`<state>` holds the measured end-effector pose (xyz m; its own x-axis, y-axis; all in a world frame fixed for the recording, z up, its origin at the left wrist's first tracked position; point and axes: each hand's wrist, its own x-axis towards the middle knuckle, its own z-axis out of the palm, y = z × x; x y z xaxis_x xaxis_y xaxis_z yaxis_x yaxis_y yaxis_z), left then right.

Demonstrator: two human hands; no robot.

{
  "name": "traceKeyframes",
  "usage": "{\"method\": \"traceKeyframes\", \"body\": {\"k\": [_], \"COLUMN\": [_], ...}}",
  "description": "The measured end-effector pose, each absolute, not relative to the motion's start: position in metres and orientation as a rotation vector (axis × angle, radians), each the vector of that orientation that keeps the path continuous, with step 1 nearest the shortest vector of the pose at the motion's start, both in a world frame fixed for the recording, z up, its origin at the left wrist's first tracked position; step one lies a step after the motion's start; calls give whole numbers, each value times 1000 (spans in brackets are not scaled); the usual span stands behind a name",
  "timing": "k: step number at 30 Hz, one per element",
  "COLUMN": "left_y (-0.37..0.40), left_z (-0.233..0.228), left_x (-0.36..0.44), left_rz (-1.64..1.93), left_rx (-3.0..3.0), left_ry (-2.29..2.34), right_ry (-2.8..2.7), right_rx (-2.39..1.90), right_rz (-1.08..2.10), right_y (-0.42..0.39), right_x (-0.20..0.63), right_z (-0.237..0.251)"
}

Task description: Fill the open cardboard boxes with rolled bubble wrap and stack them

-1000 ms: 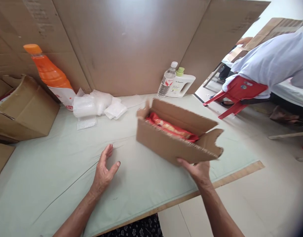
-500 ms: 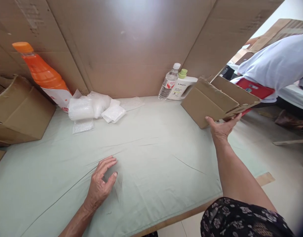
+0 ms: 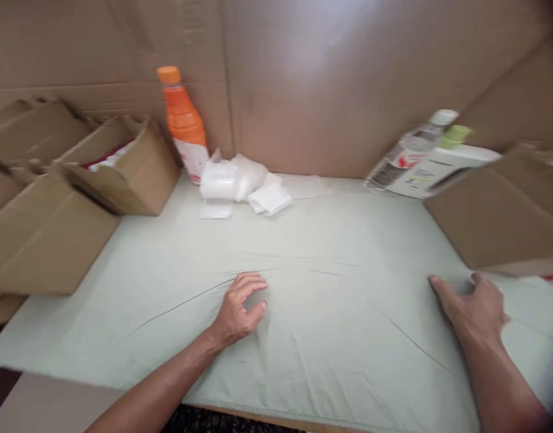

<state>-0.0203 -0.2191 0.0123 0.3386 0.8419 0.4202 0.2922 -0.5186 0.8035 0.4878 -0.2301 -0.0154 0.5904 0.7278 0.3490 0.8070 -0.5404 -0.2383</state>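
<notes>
A table draped in a pale green cloth is being walled in at the back by tall sheets of brown cardboard. The picture is being blurred by camera motion, most of all at the right edge.

The left hand is being rested on the cloth near the table's middle, its fingers loosely curled and gripping nothing. The right hand is being held low over the cloth further right, fingers spread and empty, just below a brown cardboard box that is being seen at the right edge; whether the fingertips are touching the box cannot be told through the blur.

Behind that box, a clear water bottle and a white jug with a green cap are being shown close together against the back wall. At the back left, an orange bottle is being stood upright, with a heap of white bubble wrap just beside it. Along the left side, open cardboard boxes are being kept in a row, one of them showing something red and white inside.
</notes>
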Motion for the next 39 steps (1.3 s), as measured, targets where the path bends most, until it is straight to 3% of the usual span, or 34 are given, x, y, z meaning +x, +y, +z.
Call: {"method": "traceKeyframes", "body": {"k": [3, 9, 12, 15, 20, 24, 30, 35, 39], "left_y": [-217, -155, -90, -34, -7, -61, -230, -316, -332], "left_z": [13, 59, 108, 149, 168, 151, 125, 94, 51], "left_x": [-23, -100, -156, -196, -216, -222, -240, -250, -254], "left_rz": [1156, 1437, 1537, 1265, 1045, 1112, 1519, 1896, 1502], "left_rx": [1981, 2201, 2153, 2098, 2073, 2175, 2483, 1958, 1387], "left_ry": [1050, 1589, 1861, 2227, 2268, 2192, 1807, 1895, 1771], "right_ry": [-1581, -2290, -2320, -2281, -2280, -2274, -2188, -2146, -2215], "right_rx": [-2315, -1489, -1416, -1404, -1387, -1383, -1417, -1357, -1162], "right_rz": [-108, -228, -276, -279, -298, -307, -221, 159, 424], "right_y": [-242, -289, -299, -297, -293, -294, -293, -289, -292], "right_x": [404, 227, 206, 212, 214, 212, 207, 152, 101], "right_z": [-29, -20, -12, -8, -3, -4, -3, 29, 43]}}
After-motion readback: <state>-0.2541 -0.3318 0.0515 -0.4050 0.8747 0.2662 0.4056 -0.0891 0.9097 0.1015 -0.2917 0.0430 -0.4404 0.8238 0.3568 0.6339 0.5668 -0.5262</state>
